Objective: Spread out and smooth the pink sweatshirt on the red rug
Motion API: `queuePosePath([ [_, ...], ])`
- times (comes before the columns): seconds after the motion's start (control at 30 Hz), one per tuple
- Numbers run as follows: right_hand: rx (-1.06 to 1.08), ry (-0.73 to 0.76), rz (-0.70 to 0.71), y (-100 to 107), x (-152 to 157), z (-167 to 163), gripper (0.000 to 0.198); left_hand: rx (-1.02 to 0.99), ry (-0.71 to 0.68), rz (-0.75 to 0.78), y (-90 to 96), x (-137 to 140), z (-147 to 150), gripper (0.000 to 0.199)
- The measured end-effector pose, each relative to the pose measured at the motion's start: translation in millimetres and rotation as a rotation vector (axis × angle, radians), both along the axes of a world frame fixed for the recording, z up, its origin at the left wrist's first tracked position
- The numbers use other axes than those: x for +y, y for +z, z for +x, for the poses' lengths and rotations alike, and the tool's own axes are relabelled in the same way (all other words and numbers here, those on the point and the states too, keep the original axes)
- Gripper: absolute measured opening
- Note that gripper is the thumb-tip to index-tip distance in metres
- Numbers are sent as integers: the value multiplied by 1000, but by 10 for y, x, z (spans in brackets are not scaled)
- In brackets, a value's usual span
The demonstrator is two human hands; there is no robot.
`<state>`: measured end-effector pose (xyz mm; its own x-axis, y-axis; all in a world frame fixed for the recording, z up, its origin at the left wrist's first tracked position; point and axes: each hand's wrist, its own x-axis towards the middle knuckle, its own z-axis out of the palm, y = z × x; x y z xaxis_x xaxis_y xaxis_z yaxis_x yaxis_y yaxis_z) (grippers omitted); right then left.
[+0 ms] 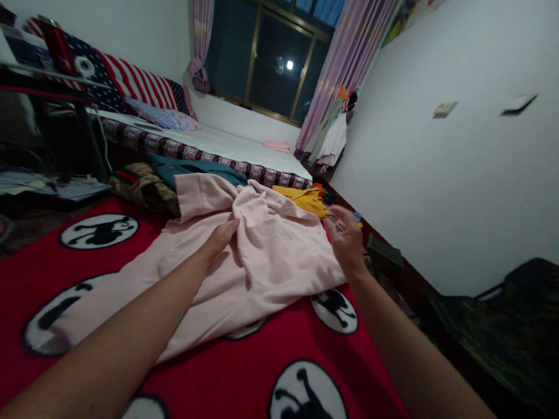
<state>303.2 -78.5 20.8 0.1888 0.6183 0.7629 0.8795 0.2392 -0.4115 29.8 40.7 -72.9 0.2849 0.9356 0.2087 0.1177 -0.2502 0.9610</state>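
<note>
Fingers [227,228] of your left hand [218,240] lie flat and together on the pink garment [262,256], mid-bed on the red blanket [279,349]. Your right hand [347,238] hovers at its right edge, fingers apart, clamping nothing. Cloth is rumpled, partly spread; smoothing and folding look undone.

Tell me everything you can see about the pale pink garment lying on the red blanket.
The pale pink garment is a soft, matte cloth, spread out and rumpled on the red blanket, with folds bunched near its middle and a cuff-like end turned up at the top left. The left hand rests flat on it; the right hand hovers open at its right edge. A yellow garment lies just beyond.
</note>
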Motion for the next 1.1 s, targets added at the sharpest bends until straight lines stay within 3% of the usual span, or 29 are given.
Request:
queuePosePath([
  [0.13, 138, -48, -147, -800, -94, 84, 38, -17, -22, 129, -51, 82, 34, 66],
  [0.27, 104, -69, -352, -1139, -53, 156, 37, 125, 43, 249, -77, 83, 47, 88],
  [0.37, -10, -76, -386, -1166, -28, 161, 33, 271, 95, 329, -51, 26, 63, 89],
  [0.47, -25, -81, -364, -1156, -39, 162, 35, 292, 153, 369, -5, -32, 95, 81],
  [0.63, -13, -70, -318, -1167, -68, 194, 37, 229, 140, 254, 94, -94, 7, 74],
  [0.73, -36, -59, -299, -1172, -68, 203, 36, 372, -40, 191, 243, -217, -231, 59],
  [0.83, -85, -61, -305, -1151, -77, 171, 35, 646, -324, 129, 459, -479, -567, 42],
  [0.93, -123, -141, -410, -1089, -103, 115, 39, 878, -507, 113, 640, -850, -920, 37],
  [1.03, -153, -204, -561, -1002, -112, 100, 35, 1046, -476, 301, 672, -1237, -1233, 64],
  [1.1, -156, -163, -593, -950, -98, 135, 30, 1126, -388, 450, 595, -1455, -1395, 83],
])
